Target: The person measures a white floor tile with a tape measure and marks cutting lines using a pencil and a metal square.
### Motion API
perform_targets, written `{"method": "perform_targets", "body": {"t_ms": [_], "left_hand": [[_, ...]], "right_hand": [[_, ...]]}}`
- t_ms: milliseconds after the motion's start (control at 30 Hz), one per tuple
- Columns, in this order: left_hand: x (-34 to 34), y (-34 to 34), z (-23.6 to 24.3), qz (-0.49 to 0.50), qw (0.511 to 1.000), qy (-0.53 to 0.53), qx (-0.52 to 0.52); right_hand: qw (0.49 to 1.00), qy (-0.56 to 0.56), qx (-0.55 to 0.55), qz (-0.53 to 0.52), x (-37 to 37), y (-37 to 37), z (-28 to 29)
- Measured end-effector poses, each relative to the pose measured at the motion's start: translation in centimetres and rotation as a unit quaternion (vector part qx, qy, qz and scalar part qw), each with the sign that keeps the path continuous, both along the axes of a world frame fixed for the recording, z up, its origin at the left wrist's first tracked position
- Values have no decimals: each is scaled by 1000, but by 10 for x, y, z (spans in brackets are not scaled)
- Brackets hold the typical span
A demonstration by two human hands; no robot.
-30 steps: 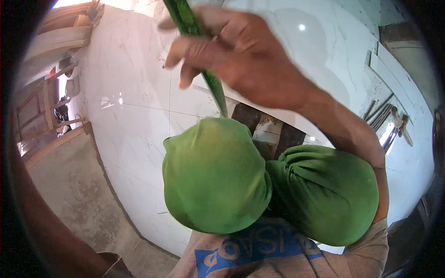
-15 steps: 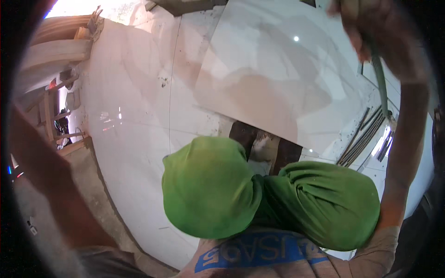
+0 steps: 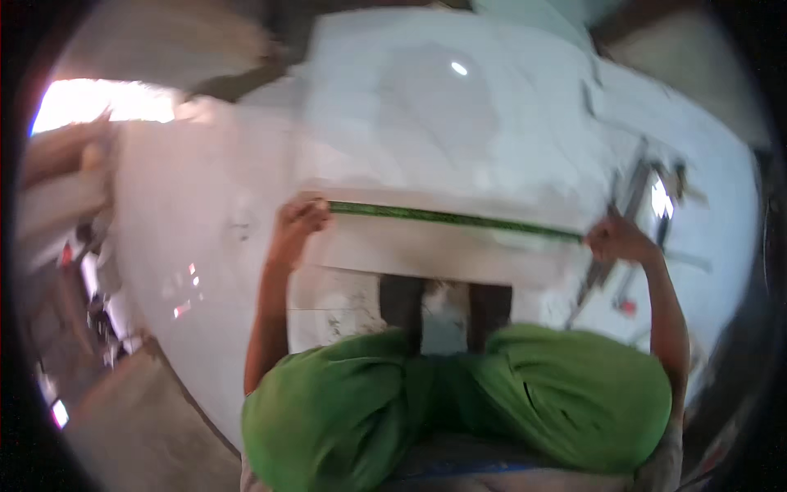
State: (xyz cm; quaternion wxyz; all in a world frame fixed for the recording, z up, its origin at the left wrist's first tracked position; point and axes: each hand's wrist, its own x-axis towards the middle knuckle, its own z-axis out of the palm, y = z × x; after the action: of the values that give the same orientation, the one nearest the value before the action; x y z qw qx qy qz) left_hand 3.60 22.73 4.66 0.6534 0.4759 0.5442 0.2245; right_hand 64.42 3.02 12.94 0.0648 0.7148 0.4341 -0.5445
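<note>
A narrow green strip (image 3: 459,218) with dark marks along it is stretched nearly straight between my hands, above a large white tile (image 3: 525,139). My left hand (image 3: 303,220) has its fingers closed on the left end. At the other end, my right hand (image 3: 619,238) grips the strip, slightly closer to me. Blur hides the finer marks. The tile lies in front of my feet, its near edge beside them.
My bent knees in green trousers (image 3: 328,402) fill the lower middle. Dark bars (image 3: 631,197) lie on the floor at the right, with a small red thing (image 3: 627,307) near them. Wooden pieces (image 3: 61,156) and clutter line the left side.
Both arms have come in from the sides to the front. The green strip, hanging from my right hand before, is now held taut across by both hands. The view has shifted and my knees are further apart.
</note>
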Motion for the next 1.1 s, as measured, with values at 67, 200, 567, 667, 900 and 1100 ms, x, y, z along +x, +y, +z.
{"method": "perform_targets", "body": {"t_ms": [67,200,567,667,900,1100], "left_hand": [[5,0,-21,-94,994,51,4],[17,9,0,-189,968,164,5],[32,12,-33,-311,893,265,189],[28,9,-28,-296,893,282,191],[26,15,-30,-281,905,273,167],[24,11,-35,-269,915,253,162]], "right_hand": [[999,28,-23,1,29,-16,-36],[998,25,24,45,30,-9,-73],[998,28,57,9,40,-40,-96],[993,26,94,64,31,-42,-102],[986,32,166,2,34,-55,-106],[985,20,174,-9,32,-58,-109]]}}
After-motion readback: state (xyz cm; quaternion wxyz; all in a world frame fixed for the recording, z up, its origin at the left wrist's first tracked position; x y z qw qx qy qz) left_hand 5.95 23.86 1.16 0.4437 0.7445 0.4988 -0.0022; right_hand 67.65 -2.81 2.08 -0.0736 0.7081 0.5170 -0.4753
